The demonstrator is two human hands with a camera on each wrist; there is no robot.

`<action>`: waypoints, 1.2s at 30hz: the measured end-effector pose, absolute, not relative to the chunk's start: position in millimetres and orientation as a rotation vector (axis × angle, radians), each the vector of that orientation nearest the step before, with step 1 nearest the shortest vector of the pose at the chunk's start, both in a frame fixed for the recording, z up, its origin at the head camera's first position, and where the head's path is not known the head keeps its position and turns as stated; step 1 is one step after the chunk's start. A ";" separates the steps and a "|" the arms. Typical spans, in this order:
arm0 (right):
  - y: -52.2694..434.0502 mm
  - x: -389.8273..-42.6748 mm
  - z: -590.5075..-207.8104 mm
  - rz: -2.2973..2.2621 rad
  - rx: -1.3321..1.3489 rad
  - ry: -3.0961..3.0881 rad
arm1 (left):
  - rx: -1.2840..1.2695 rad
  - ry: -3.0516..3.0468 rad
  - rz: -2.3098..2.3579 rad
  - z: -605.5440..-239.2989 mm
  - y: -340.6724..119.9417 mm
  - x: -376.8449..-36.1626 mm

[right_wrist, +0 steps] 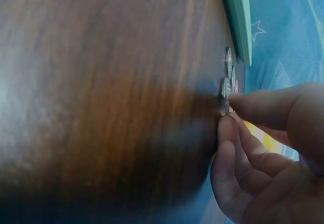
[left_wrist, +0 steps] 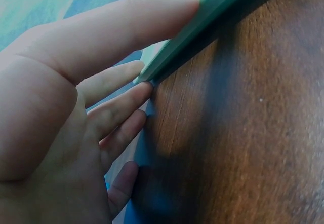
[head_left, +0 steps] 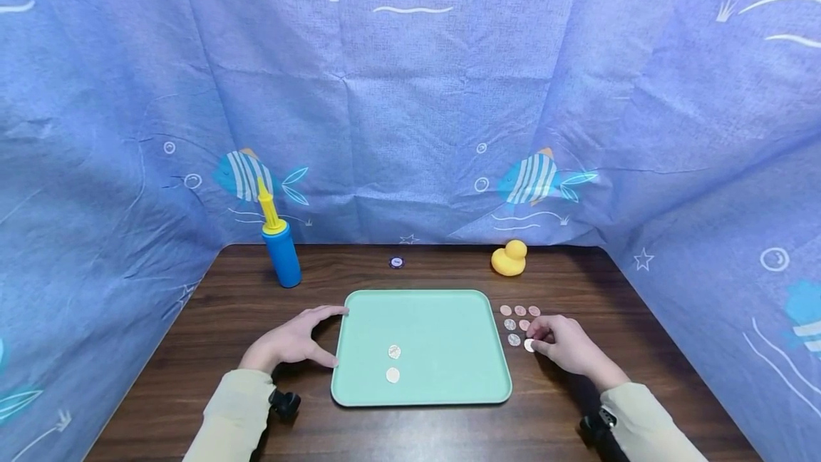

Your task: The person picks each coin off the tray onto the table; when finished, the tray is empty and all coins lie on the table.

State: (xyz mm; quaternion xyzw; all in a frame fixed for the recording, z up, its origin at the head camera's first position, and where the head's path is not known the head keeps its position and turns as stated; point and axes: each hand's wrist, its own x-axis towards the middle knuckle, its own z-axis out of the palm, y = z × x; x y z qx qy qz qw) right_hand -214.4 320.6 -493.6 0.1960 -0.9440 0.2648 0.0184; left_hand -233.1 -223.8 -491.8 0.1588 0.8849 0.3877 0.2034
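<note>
A mint-green tray [head_left: 449, 348] lies on the table, with two silver coins [head_left: 394, 352] inside it. At the tray's left rim rests my left hand [head_left: 291, 337], thumb and fingers spread along the edge and touching it. To the right of the tray my right hand [head_left: 567, 348] pinches a silver coin [head_left: 529, 345] at the table surface. In the right wrist view the thumb and fingertips meet at that coin [right_wrist: 226, 89]. Beside it lie several more coins [head_left: 514, 340] in short rows, some silver and some coppery.
A blue hand pump [head_left: 282, 255] with a yellow top stands at the back left of the dark wooden table [head_left: 442, 440]. Along the back are a small round blue-and-white disc [head_left: 396, 262] and a yellow rubber duck [head_left: 509, 259]. Blue patterned cloth [head_left: 410, 127] hangs behind.
</note>
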 end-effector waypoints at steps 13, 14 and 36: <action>321.7 -212.6 -493.9 0.858 0.611 -2.974 | 0.430 2.466 1.072 -491.6 -223.8 -233.5; 321.7 -212.9 -494.3 0.845 0.605 -2.971 | 0.430 2.465 1.073 -491.8 -223.9 -233.7; 318.8 -214.5 -496.8 0.782 0.532 -2.954 | 0.432 2.473 1.083 -492.6 -223.0 -233.6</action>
